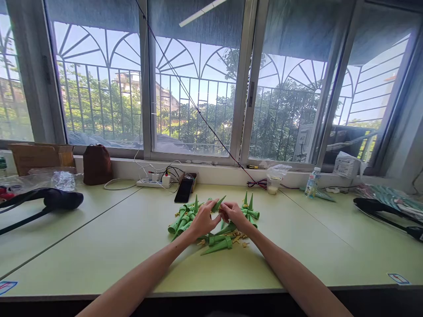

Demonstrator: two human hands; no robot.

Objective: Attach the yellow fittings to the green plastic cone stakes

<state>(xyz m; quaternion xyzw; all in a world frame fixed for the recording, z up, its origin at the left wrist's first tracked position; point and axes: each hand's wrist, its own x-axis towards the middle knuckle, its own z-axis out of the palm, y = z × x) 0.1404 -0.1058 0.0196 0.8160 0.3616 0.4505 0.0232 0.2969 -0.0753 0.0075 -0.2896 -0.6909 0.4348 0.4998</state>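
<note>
1. Mid-worktop, right in front of the person: both hands meet over a pile of green cones (185, 218) on the worktop (132, 246).
2. Left hand (202, 219) is closed, fingers pinching one green cone (218, 204). Right hand (234, 214) is curled onto the same piece from the other side. Which end each grips can't be told.
3. The held cone sits just above the pile, tip up and toward the window.
4. Handling, as a judgement: light, stiff moulded plastic. The smooth taper likely slips toward the tip, so the wide collar end is the surer hold. The tip is pointed.
5. Small yellow bits (237, 239) lie against the pile's near side and look easy to scatter.
6. Room: the surface is bare toward the near edge and on both sides. A phone (184, 190) and power strip (152, 182) sit just behind the pile. A bottle (312, 182) is well apart on the right and a black bag (56, 199) is far left.
</note>
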